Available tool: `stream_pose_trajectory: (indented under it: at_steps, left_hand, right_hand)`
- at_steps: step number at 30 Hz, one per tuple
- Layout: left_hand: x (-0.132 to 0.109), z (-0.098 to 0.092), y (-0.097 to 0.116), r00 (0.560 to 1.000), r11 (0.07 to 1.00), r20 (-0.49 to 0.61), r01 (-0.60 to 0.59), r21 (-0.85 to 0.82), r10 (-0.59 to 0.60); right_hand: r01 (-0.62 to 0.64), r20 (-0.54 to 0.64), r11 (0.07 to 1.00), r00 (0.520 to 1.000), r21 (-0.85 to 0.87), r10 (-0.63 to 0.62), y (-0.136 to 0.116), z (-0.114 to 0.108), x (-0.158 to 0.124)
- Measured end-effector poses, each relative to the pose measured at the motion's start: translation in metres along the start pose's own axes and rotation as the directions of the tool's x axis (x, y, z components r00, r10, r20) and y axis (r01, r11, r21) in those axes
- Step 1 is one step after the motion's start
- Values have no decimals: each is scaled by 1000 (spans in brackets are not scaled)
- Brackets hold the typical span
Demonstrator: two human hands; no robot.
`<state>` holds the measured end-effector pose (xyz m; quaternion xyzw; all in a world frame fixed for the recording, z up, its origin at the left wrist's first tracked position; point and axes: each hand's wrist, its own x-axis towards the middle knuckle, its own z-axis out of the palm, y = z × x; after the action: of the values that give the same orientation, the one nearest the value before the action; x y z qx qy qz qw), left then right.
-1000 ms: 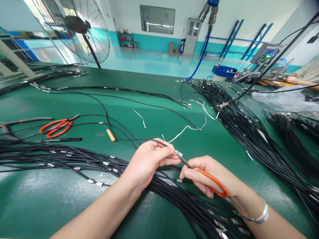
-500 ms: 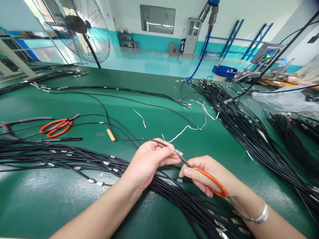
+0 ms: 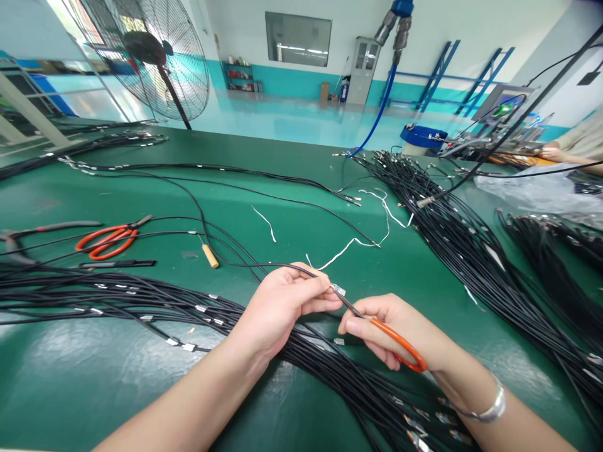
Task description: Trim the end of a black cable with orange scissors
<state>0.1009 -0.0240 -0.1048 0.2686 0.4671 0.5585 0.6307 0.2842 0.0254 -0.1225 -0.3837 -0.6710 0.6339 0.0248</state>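
Note:
Between its thumb and fingers my left hand (image 3: 294, 292) pinches the end of a black cable (image 3: 257, 265). A small pale connector or tag (image 3: 339, 289) shows at that cable end, too small to make out exactly. My right hand (image 3: 384, 323) is closed around orange-handled scissors (image 3: 398, 339), whose blades point up and left and meet the cable end at my left fingertips. Below both hands runs a thick bundle of black cables (image 3: 320, 361) with white tags. Part of the scissors' handles is hidden by my right hand.
On the green table (image 3: 226, 220) lie another pair of orange scissors (image 3: 108, 242), grey pliers (image 3: 19, 245), a black cutter (image 3: 117, 264) and a wooden-handled pick (image 3: 210, 255). White string (image 3: 346, 250) lies ahead. A large cable bundle (image 3: 452, 220) spreads on the right; a fan (image 3: 155, 56) stands behind.
Hardly anything differs. Both hands keep their hold at the cable end, and the scissors' handle has shifted very slightly to the left.

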Motion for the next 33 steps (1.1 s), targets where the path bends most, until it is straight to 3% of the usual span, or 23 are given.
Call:
stream_pose_trajectory:
  at_steps: [15, 33]
  left_hand:
    - [0, -2, -3, 1000, 1000, -20, 5, 10, -5]
    - [0, -2, -2, 1000, 1000, -13, 7, 4, -7]
  right_hand:
    - [-18, -78, 997, 997, -72, 12, -3, 2, 0]
    - [14, -79, 997, 997, -69, -20, -5, 2, -2]
